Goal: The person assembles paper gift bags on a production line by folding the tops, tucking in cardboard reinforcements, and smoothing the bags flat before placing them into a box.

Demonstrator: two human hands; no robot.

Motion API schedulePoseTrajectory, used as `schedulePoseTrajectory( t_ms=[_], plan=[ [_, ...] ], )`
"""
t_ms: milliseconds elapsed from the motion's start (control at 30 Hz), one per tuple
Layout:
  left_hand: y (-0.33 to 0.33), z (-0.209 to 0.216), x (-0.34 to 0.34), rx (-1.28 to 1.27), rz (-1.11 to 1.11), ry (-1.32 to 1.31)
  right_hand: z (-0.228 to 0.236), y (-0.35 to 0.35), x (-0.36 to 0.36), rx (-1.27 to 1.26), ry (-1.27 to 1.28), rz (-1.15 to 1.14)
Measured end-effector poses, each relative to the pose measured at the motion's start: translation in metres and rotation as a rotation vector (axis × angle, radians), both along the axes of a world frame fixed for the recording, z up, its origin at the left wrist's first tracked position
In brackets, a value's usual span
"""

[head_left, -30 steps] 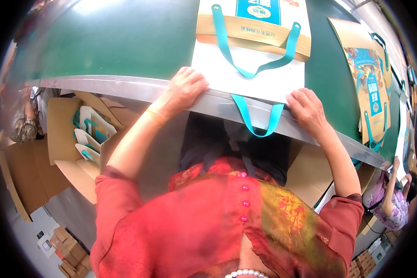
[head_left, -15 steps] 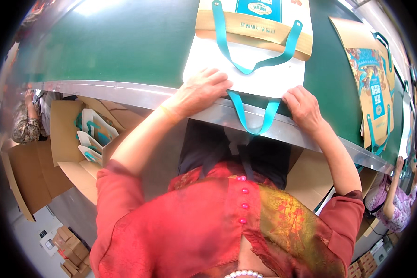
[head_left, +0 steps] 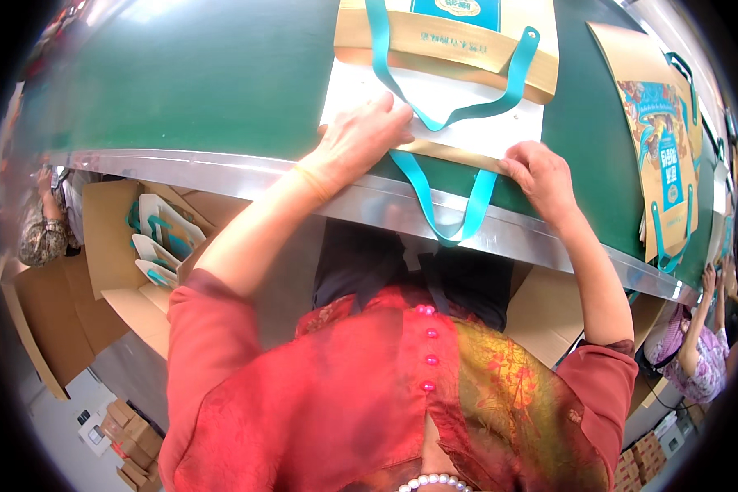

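A flat paper gift bag (head_left: 443, 88), gold and teal outside with a white inner band, lies on the green table in front of me. One teal ribbon handle (head_left: 512, 82) loops over the white band. Another teal ribbon handle (head_left: 459, 228) hangs over the table's metal edge toward me. My left hand (head_left: 359, 138) is closed on the left part of the bag's near edge, its fingertips over the white paper. At the right corner of that edge, my right hand (head_left: 543, 176) pinches the paper between thumb and fingers. A narrow gold strip shows along the edge between my hands.
More gold and teal gift bags (head_left: 664, 156) lie at the right on the green table (head_left: 197, 74). Below the metal edge, an open cardboard box (head_left: 111, 230) at the left holds several folded bags. Other people's arms (head_left: 701, 312) reach in at the far right and far left.
The bag's near edge has turned up, and a gold strip now shows there. My left fingers have moved slightly up over the paper, and my right fingers have curled onto the corner.
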State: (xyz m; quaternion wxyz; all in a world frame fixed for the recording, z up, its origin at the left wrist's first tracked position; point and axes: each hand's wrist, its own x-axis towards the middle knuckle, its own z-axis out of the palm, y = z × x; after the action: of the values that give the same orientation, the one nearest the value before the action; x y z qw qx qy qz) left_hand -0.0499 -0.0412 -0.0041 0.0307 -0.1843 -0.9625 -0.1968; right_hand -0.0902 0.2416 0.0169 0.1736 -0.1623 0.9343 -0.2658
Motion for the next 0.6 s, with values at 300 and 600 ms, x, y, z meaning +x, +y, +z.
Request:
schedulePoseTrajectory(
  t_ms=[300,600],
  plan=[
    [-0.008,-0.014,-0.009,-0.08,0.028,0.139,0.016,-0.032,0.024,0.086,0.568,0.396],
    [-0.037,-0.011,-0.014,-0.154,0.014,0.296,-0.002,-0.057,-0.005,-0.008,-0.314,0.079]
  ],
)
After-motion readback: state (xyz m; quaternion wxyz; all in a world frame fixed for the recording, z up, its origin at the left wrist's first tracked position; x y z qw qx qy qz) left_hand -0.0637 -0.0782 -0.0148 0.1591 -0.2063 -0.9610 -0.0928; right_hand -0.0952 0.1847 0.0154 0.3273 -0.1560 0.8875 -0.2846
